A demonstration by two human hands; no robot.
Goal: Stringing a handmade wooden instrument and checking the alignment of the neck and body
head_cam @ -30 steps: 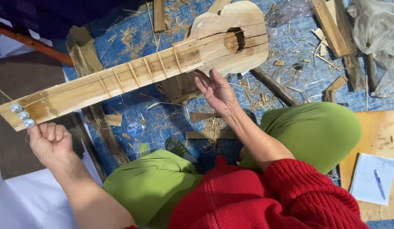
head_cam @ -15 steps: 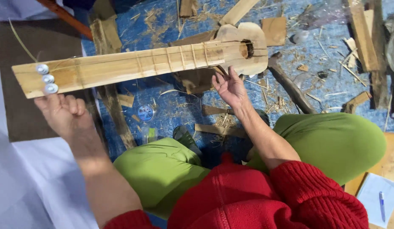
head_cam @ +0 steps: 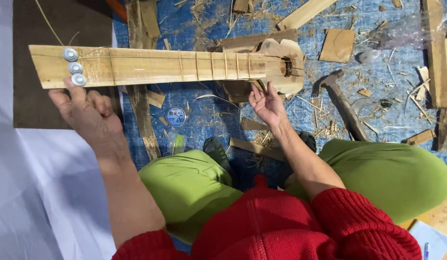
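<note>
Homemade wooden string instrument (head_cam: 175,65) held level across the upper middle of the view, above a blue tarp (head_cam: 209,115) littered with shavings and offcuts. Long flat neck with several cross frets, three round metal pegs (head_cam: 75,67) at the left end, small rounded body with a sound hole (head_cam: 287,66) at the right end.

Left hand (head_cam: 88,113) under the peg end – thumb up against the lower edge next to the pegs, other fingers curled; it props the neck from below rather than clamping it. Right hand (head_cam: 266,103) open, fingers spread, fingertips at the lower edge where neck meets body; cannot tell if they actually touch the wood. Hands well apart, one at each end.

Around it – a wooden-handled hammer (head_cam: 341,103) lies on the tarp just right of the right hand. Small round blue disc (head_cam: 175,116) below the neck, between the hands. Long wooden slat (head_cam: 139,96) runs under the neck. Dark mat (head_cam: 59,29) behind the peg end. Person crouches in green trousers (head_cam: 189,188) and a red sweater (head_cam: 281,226)
</note>
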